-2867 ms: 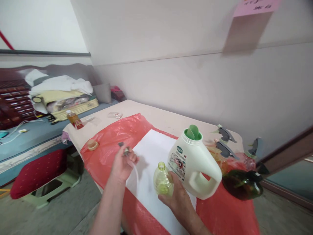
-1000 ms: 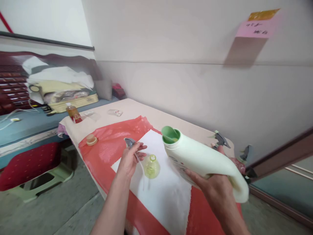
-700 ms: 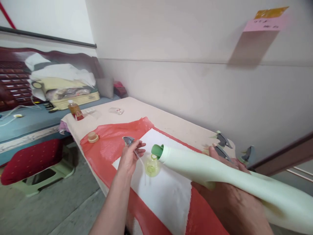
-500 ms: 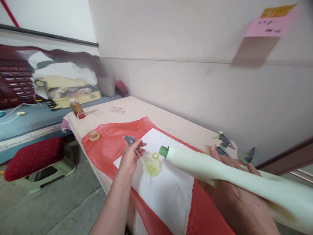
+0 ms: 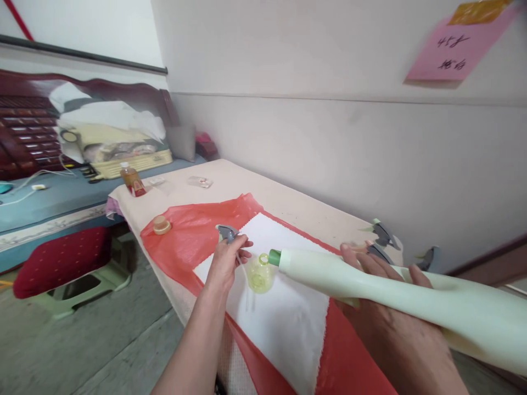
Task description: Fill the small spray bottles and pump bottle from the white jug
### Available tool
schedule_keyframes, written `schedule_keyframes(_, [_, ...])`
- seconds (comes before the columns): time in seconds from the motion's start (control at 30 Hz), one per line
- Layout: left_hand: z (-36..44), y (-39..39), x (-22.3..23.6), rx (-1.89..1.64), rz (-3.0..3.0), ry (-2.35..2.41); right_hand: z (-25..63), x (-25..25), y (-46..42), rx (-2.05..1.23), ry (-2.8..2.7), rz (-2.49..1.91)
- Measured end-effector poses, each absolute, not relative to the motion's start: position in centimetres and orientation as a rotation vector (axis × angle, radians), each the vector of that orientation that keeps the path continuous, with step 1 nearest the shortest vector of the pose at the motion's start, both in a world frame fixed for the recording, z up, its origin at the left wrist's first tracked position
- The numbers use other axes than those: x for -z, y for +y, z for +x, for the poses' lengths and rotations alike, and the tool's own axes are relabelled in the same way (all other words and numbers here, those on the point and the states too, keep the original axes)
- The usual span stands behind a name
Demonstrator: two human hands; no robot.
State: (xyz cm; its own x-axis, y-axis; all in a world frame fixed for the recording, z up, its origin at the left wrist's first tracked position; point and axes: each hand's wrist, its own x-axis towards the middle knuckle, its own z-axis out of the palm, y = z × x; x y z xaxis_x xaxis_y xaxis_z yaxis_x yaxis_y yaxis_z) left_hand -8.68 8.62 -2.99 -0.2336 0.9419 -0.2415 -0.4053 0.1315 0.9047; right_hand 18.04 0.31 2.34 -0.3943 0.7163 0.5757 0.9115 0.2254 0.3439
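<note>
My left hand point(image 5: 227, 262) is closed around a grey trigger spray head point(image 5: 227, 232), its thin clear dip tube point(image 5: 244, 270) hanging down by the small bottle. That bottle point(image 5: 260, 278), see-through yellow-green and open at the neck, stands on a white cloth point(image 5: 284, 334). With my right hand point(image 5: 397, 337) I grip a big pale green bottle point(image 5: 321, 269) lying almost level. Its green mouth points left, right by the small bottle's neck; whether they touch I cannot tell. No liquid stream is visible.
Red plastic sheeting point(image 5: 181, 236) lies under the cloth, with a beige cap point(image 5: 162, 225) on it. More spray heads point(image 5: 382, 233) are at the table's right end. A bottle of amber liquid point(image 5: 132, 180) stands far left. A red-seated stool point(image 5: 66, 263) is beside the table.
The pale green bottle's mouth has come closer to the small bottle's neck. The spray head in my left hand sits slightly further right in view. The camera has shifted a little.
</note>
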Motion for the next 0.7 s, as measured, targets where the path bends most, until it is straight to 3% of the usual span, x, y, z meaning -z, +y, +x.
schedule_keyframes(0.7, [-7.92, 8.16, 2.34, -1.248, 0.815, 1.286, 17.2, -3.1, 0.14, 1.033, -2.268, -1.517])
